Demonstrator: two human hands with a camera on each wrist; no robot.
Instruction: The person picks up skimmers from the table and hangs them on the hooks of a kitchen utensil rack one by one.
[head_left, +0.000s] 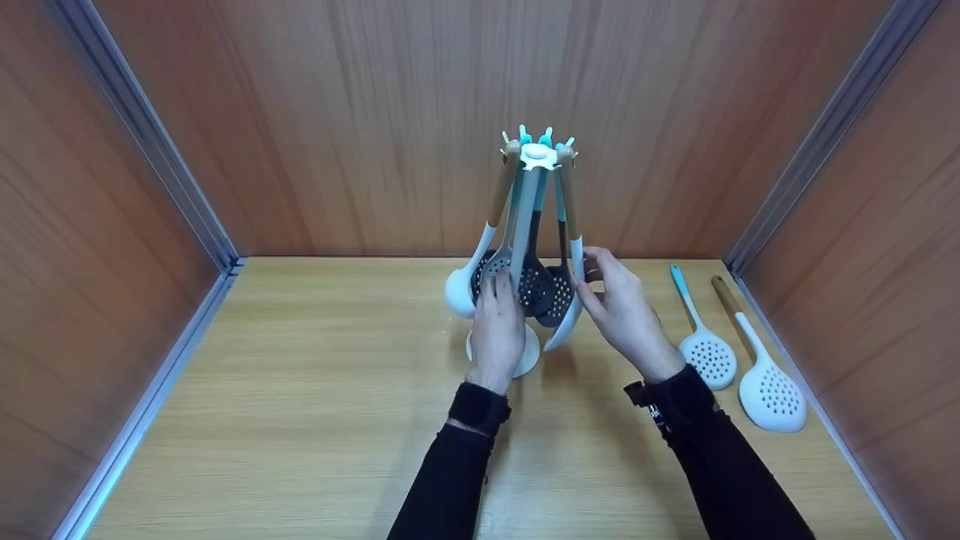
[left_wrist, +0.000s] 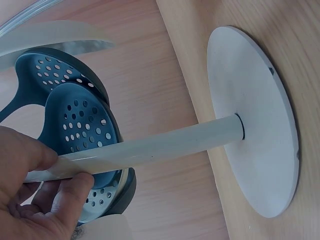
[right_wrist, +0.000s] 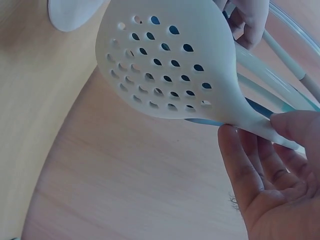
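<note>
A white utensil stand (head_left: 538, 156) rises from the tabletop, with several utensils hanging around its pole (left_wrist: 160, 147). My left hand (head_left: 497, 330) grips the pole between thumb and fingers, above the round white base (left_wrist: 255, 175). With my right hand (head_left: 626, 315) I pinch the neck of a white skimmer (right_wrist: 165, 65) that has a wooden handle and hangs on the stand's right side. Dark perforated skimmers (head_left: 534, 289) hang behind the pole. On the left side is a white ladle (head_left: 459, 292) with a wooden handle.
To the right on the wooden table (head_left: 315, 390) lie two white skimmers, one with a turquoise handle (head_left: 682, 285), the other with a wooden handle (head_left: 724, 294). Wood-grain panels (head_left: 375, 127) with metal edging close in the back and both sides.
</note>
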